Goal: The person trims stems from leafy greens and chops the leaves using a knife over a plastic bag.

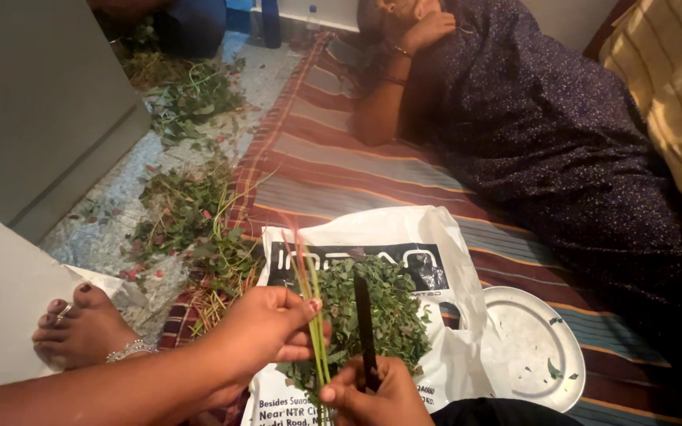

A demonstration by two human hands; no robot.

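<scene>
My left hand is closed around a thin bunch of green and reddish stems that stand nearly upright. Just below it, my right hand grips a knife whose dark blade points up beside the stems; its thumb touches the lower ends of the stems. Under both hands lies a pile of picked green leaves on a white plastic bag spread over the mat.
A round metal plate holding a few leaf scraps lies right of the bag. Another person in dark clothing lies across the striped mat. Discarded stems and leaves litter the floor at left, near a bare foot and a grey cabinet.
</scene>
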